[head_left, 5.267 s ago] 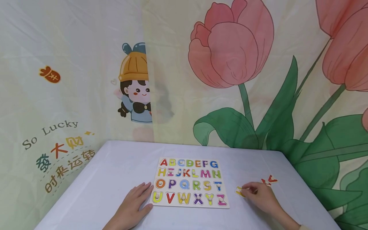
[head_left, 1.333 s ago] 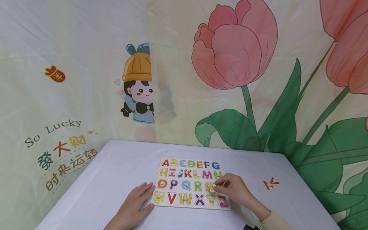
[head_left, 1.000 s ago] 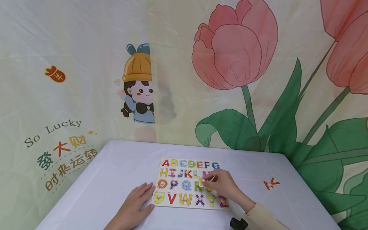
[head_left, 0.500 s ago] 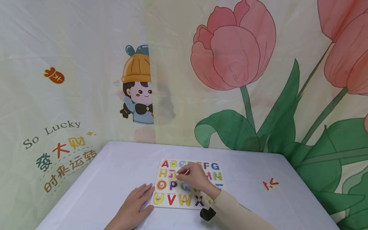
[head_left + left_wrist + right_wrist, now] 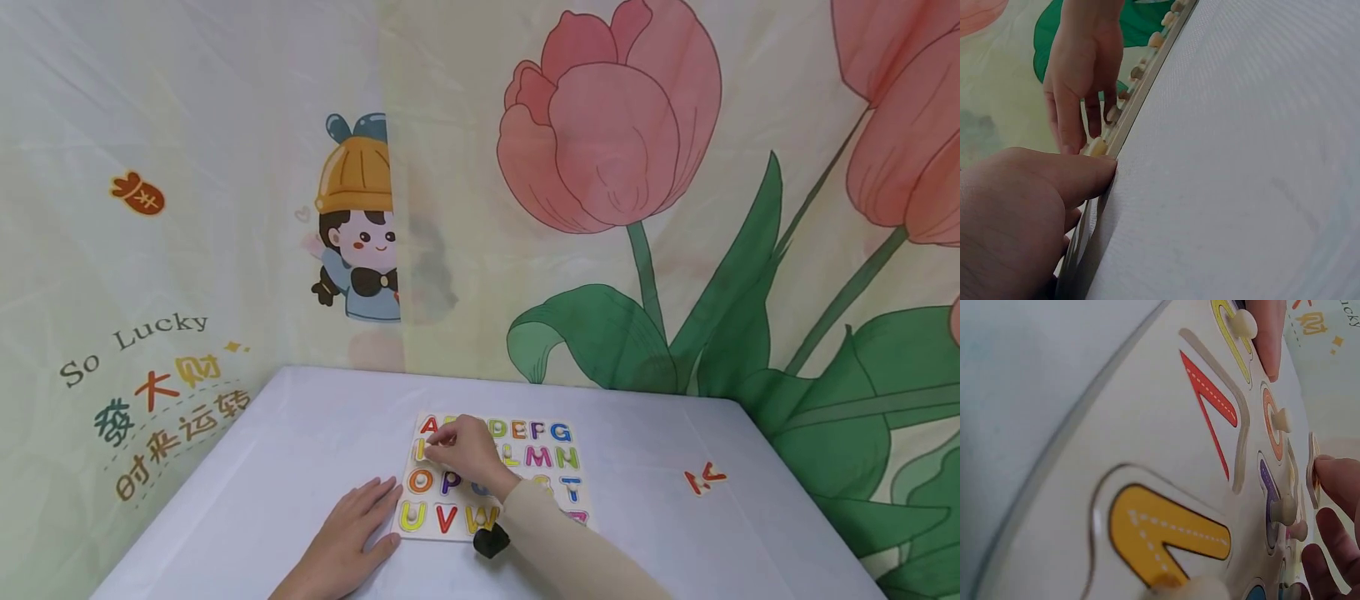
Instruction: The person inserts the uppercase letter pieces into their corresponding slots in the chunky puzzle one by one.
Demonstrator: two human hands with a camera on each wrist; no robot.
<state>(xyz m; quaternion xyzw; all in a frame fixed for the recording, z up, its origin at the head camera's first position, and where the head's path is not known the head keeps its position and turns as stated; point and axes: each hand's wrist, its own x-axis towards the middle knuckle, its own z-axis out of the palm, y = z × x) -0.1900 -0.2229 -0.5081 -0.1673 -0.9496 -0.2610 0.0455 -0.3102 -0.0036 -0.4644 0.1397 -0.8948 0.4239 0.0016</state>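
My right hand (image 5: 468, 450) pinches a yellow letter puzzle piece (image 5: 1314, 470) over the left end of the second row of a wooden alphabet puzzle board (image 5: 491, 540). In the right wrist view the piece stands on edge, apart from the board. My left hand (image 5: 347, 533) rests beside the board's left edge, its thumb (image 5: 1088, 178) touching the rim in the left wrist view. Knobbed letters fill much of the board; the red V place (image 5: 1210, 403) shows no knob. The right hand and sleeve hide several letters.
Two red letter pieces (image 5: 703, 477) lie close together on the white-covered table (image 5: 645, 442), right of the board. A black wrist camera (image 5: 491, 542) hangs under the right sleeve, above the board's front edge. A printed curtain (image 5: 450, 333) stands behind the table.
The right hand has picked up the yellow piece from the table's right side and carried it leftward across the board to its left side. The left hand stays where it was.
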